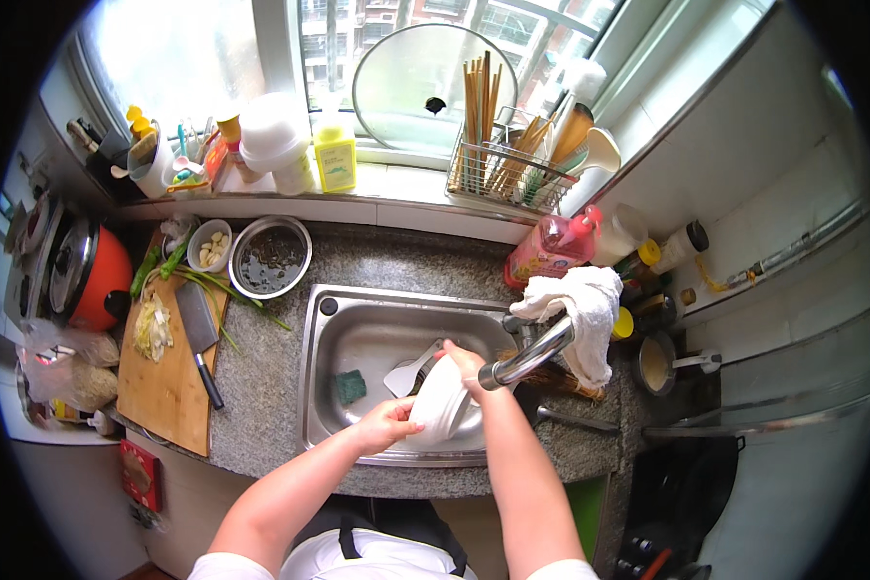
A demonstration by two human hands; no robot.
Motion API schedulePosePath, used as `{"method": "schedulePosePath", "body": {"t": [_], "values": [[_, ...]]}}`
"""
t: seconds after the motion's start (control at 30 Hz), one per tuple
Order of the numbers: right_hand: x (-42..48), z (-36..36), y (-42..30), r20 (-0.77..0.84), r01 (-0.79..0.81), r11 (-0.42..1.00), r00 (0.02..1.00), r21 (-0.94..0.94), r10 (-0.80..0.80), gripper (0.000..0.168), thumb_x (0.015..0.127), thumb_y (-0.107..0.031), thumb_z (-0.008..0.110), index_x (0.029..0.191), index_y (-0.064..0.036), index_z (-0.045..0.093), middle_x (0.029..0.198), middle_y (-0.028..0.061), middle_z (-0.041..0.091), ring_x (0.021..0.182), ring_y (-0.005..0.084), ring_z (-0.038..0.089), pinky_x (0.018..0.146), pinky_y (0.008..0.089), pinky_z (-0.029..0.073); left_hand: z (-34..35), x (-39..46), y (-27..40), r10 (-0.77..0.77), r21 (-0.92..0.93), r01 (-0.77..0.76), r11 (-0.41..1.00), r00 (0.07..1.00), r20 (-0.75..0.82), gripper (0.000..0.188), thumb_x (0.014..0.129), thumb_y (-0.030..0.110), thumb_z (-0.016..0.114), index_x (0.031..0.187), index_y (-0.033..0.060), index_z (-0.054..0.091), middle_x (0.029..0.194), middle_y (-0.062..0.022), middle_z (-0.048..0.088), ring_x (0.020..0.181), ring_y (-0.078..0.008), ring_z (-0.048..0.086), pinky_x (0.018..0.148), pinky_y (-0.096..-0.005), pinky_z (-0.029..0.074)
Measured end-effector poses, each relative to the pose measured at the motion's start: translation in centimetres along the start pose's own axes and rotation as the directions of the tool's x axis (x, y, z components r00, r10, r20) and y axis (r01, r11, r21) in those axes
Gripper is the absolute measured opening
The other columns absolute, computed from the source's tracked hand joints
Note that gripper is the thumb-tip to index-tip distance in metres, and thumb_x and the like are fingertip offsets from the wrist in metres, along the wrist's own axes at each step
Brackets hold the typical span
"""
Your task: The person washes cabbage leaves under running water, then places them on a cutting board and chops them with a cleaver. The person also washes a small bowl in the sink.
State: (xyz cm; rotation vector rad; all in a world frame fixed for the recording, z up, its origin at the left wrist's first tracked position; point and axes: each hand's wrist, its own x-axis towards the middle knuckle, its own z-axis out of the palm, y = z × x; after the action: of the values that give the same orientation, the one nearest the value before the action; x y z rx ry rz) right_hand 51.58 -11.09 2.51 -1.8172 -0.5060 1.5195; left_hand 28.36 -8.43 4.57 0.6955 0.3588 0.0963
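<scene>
Both hands hold a stack of white bowls or dishes (436, 406), tilted on its side over the stainless steel sink (308, 377). My left hand (388, 426) grips its lower left rim, and my right hand (465, 365) holds its upper right edge under the chrome faucet (529, 355). How many pieces are stacked I cannot tell. Behind them in the basin lies a white rice paddle (406, 377), partly hidden by the stack. A green scouring pad (350, 387) rests at the basin's left side. A white cloth (587, 312) hangs over the faucet.
Left of the sink, a cleaver (197, 319) and chopped vegetables lie on a wooden cutting board (167, 391). A metal bowl of dark soaking food (270, 257) and a bowl of garlic (210, 246) sit behind. A pink pump bottle (551, 246) stands behind the faucet; chopsticks fill a wire rack (511, 170).
</scene>
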Motion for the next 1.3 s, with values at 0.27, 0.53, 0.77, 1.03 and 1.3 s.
{"method": "schedulePosePath", "body": {"t": [0.27,0.53,0.77,1.03,1.3], "values": [[-2.6,0.7,6.8,0.076,-0.049,0.507,0.997,0.861,-0.033,0.043,0.102,-0.039,0.04,0.126,-0.008,0.055,0.123,0.0087,0.062,0.118,0.0239,0.056,0.104,0.0416,0.043,-4.9,3.1,1.7,0.118,-0.454,-0.243,0.857,0.951,-0.286,0.043,0.099,0.017,0.042,0.138,-0.0013,0.038,0.136,-0.0172,0.049,0.124,-0.0309,0.051,0.105,-0.0461,0.042],[-6.5,2.2,5.7,-0.334,0.326,0.251,0.942,0.912,-0.011,0.03,0.1,-0.01,0.042,0.123,0.008,0.051,0.122,0.015,0.06,0.118,0.0233,0.056,0.103,0.0361,0.044,-4.7,10.2,-2.0,-0.112,-0.232,-0.047,0.972,0.772,-0.626,0.04,0.098,0.012,0.041,0.133,-0.0035,0.05,0.14,-0.0193,0.046,0.127,-0.0262,0.048,0.103,-0.0339,0.04],[-6.2,4.5,2.7,-0.5,0.501,0.299,0.862,0.812,-0.088,0.025,0.097,-0.004,0.047,0.121,0.003,0.05,0.115,0.0134,0.058,0.106,0.0248,0.06,0.093,0.0387,0.05,3.0,9.5,-4.0,0.579,0.85,0.158,0.502,0.669,-0.466,0.048,0.1,0.024,0.038,0.142,-0.0001,0.039,0.151,-0.0245,0.026,0.143,-0.0406,0.015,0.116,-0.0504,0.014],[-7.1,6.3,4.4,-0.353,0.281,0.95,0.91,0.136,-0.218,0.027,0.097,-0.018,0.046,0.112,-0.002,0.061,0.109,0.0152,0.067,0.102,0.0242,0.063,0.085,0.0376,0.048,4.5,8.2,-4.3,0.338,0.422,-0.101,0.901,0.774,-0.536,0.072,0.099,0.026,0.051,0.153,0.0085,0.008,0.156,-0.0214,0.017,0.146,-0.0322,0.008,0.116,-0.0401,0.013],[-10.8,5.4,3.2,0.098,0.408,0.423,0.803,-0.809,-0.587,0.027,0.092,-0.029,0.054,0.103,-0.007,0.065,0.092,0.018,0.067,0.096,0.0352,0.062,0.089,0.0438,0.046,-1.1,5.9,-3.9,0.035,-0.172,-0.146,0.974,0.85,-0.525,0.042,0.102,0.018,0.037,0.142,0.0088,0.027,0.132,-0.0191,0.049,0.114,-0.0311,0.057,0.086,-0.0457,0.055]]}}
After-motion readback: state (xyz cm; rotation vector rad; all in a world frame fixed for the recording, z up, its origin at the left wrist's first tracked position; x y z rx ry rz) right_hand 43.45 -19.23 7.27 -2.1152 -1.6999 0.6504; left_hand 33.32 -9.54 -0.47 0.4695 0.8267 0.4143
